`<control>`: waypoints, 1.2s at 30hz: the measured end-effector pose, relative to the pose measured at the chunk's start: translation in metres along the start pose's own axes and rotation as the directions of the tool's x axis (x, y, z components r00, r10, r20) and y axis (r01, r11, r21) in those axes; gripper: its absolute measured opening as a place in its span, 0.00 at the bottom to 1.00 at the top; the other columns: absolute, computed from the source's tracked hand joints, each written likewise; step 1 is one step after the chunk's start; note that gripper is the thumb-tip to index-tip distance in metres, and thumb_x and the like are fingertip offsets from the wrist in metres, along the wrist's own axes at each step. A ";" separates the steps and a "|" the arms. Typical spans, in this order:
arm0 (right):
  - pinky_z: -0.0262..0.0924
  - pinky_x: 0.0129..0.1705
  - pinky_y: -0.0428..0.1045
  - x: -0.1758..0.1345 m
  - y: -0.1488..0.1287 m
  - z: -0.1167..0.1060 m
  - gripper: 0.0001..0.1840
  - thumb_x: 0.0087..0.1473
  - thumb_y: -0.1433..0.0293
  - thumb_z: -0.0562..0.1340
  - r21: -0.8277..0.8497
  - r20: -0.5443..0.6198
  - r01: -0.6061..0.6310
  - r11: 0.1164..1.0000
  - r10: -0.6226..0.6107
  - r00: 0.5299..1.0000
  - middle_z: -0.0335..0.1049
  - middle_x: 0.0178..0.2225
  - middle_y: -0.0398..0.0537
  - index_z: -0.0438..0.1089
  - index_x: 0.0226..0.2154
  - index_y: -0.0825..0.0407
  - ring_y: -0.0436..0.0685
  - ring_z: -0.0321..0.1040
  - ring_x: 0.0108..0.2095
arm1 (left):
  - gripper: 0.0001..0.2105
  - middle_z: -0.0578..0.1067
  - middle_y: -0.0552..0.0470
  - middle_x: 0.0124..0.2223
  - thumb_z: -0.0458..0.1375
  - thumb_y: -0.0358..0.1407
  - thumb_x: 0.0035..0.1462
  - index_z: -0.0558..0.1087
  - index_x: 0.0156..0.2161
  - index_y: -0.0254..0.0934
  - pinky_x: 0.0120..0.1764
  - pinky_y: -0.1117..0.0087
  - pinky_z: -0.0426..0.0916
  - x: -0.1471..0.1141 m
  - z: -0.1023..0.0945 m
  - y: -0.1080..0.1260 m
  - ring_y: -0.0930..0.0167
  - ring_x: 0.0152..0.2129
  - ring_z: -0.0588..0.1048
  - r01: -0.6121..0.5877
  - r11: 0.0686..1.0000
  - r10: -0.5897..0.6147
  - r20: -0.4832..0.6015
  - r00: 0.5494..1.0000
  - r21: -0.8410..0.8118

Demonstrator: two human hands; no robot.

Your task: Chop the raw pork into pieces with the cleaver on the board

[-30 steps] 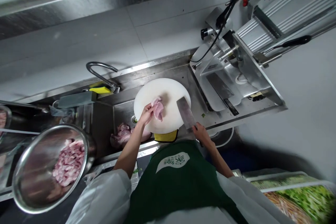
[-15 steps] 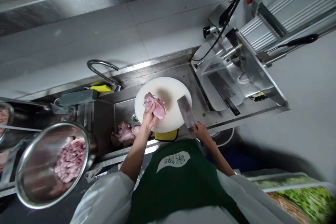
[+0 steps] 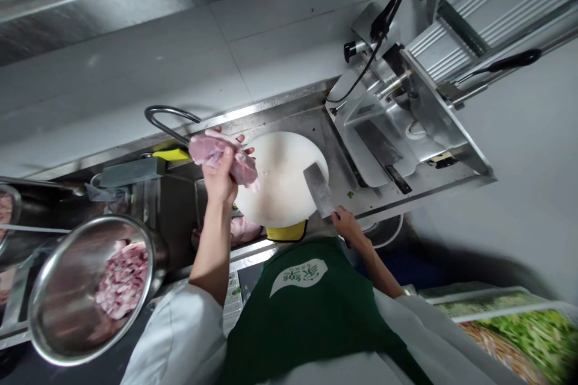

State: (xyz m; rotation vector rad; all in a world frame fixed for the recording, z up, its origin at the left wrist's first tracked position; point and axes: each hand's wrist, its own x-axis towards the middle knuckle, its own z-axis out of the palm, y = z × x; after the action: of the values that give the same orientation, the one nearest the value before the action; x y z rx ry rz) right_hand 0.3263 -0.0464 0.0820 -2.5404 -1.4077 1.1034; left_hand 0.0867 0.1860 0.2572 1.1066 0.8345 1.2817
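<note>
Raised over the left edge of the round white cutting board [image 3: 289,192], my left hand [image 3: 223,177] is closed around a piece of raw pink meat [image 3: 210,149]. My right hand [image 3: 348,225] grips the handle of a cleaver [image 3: 318,189]. Its broad blade lies over the board's right side. A small scrap of meat shows on the board's surface. More raw meat [image 3: 244,230] lies in the sink just left of the board, partly hidden by my left forearm.
A steel bowl [image 3: 49,307] of cut meat stands at left. Behind the sink are a curved faucet [image 3: 169,109] and yellow sponge [image 3: 171,155]. A slicing machine [image 3: 406,120] with another cleaver [image 3: 379,144] on it occupies the right. Chopped greens [image 3: 533,337] fill a container at lower right.
My left hand has lifted the piece of meat from over the board, up and to the left, above the sink side. My right hand and the cleaver have stayed nearly still.
</note>
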 end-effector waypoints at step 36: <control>0.51 0.39 0.48 0.000 -0.011 -0.009 0.13 0.70 0.68 0.52 -0.031 -0.011 -0.002 1.000 0.001 1.000 0.76 0.40 0.56 0.70 0.47 0.56 0.59 0.72 0.41 | 0.23 0.78 0.43 0.54 0.60 0.33 0.55 0.71 0.57 0.37 0.56 0.63 0.70 -0.037 -0.056 -0.196 0.63 0.51 0.77 0.265 0.576 -0.314 -0.090 0.945 0.773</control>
State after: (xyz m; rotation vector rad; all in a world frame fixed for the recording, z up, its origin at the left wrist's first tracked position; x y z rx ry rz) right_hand 0.3239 -0.0372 0.0927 -2.5650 -1.4323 1.0746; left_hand 0.0885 0.1693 0.0506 1.5838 1.5449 0.5642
